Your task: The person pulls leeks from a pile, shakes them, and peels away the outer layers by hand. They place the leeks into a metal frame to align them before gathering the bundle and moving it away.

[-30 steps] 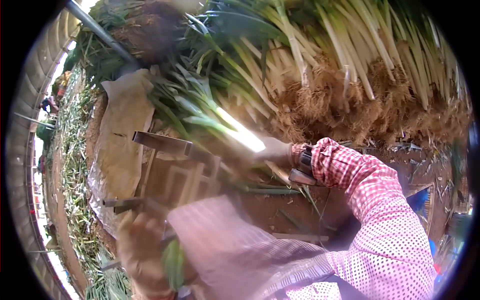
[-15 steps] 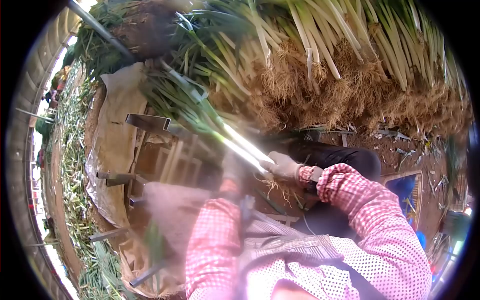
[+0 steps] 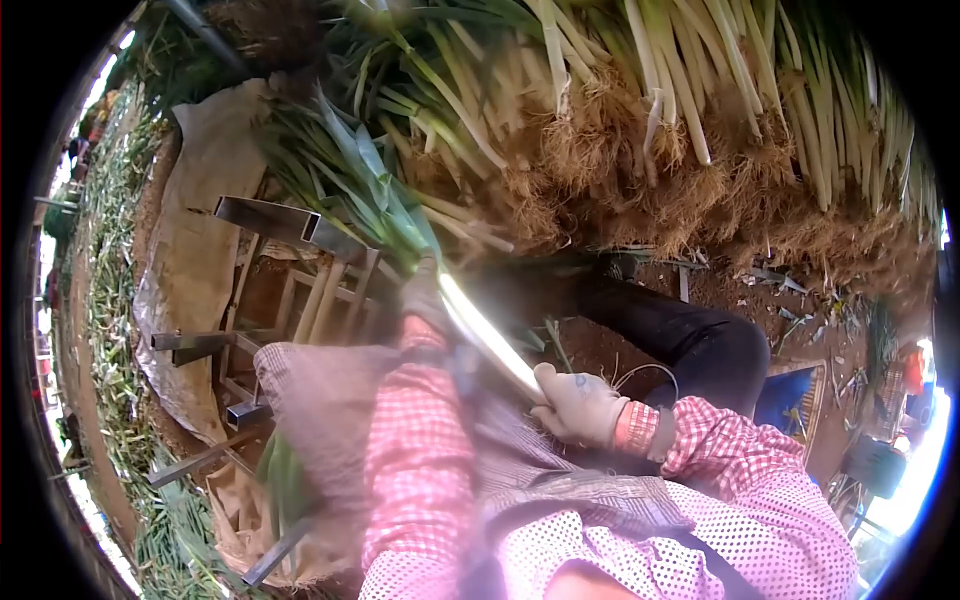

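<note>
Both hands hold a long white-and-green onion stalk (image 3: 487,340) slantwise over the lap. Its white shaft glares in the sun, w/ green leaves fanning up-left. Right hand (image 3: 580,405), in a pale glove, is clenched round the root end. Left hand (image 3: 425,295), blurred, is wrapped round the stalk nr the leaves. Blue marks on the right glove are too small to read. Heap of rooted onions (image 3: 640,150) lies behind.

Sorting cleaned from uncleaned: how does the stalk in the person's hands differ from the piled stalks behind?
The held stalk lies alone on a slant between the right hand and the blurred left hand; the piled stalks lie stacked side by side. The held stalk's shaft shines bare white; the piled stalks end in brown root tufts. Both have white shafts and green leaves.
</note>
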Demonstrator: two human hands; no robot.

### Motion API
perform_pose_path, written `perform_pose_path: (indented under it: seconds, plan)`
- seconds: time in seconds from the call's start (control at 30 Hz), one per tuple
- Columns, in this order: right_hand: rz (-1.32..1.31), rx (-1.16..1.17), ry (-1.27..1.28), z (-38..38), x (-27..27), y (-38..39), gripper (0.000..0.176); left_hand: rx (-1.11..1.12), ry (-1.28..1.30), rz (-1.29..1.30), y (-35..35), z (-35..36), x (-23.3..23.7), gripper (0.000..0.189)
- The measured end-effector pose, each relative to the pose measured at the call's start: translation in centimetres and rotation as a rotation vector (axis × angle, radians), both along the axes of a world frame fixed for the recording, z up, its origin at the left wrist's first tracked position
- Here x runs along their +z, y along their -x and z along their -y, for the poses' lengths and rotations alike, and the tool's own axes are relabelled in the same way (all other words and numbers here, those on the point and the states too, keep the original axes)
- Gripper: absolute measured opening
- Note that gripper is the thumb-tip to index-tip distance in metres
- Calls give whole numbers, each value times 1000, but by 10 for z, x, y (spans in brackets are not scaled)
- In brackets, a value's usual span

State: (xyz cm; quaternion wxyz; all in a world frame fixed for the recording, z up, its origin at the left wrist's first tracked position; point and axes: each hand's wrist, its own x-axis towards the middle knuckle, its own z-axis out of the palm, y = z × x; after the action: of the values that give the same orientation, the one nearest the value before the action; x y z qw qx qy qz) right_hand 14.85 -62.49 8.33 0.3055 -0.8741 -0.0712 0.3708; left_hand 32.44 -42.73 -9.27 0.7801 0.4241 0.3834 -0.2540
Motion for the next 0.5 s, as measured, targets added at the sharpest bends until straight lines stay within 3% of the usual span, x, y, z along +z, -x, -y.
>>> perform_pose_path:
  seconds: [0.03,0.13,0.2,0.23,0.27,0.3,0.33,0.37,0.47,0.5]
  plan:
    - [-14,-6,-26,1,-6,0,37,-28,-55,39,-3,-7,-26,38]
    - [-51,-97,-125,6,-14,-3,40,-70,-75,34,5,-4,-8,38]
    - [-83,-211,-234,16,-13,-9,39,76,186,96,17,6,28,38]
    - [59,-274,-321,23,-23,-9,39,192,390,132,28,14,53,39]
    - [-167,-396,-465,31,-27,-19,39,153,415,122,37,15,73,44]
    - [-232,-491,-645,37,-31,-22,40,112,440,113,45,16,94,49]
    - [-296,-584,-825,41,-33,-23,42,136,496,81,47,16,92,50]
    - [-336,-616,-853,39,-19,-26,44,171,506,49,46,16,77,52]
    - [-408,-536,-1009,42,-29,-20,46,166,375,59,48,15,51,58]
    - [-646,-620,-1129,42,-27,-18,46,130,282,92,52,16,48,59]
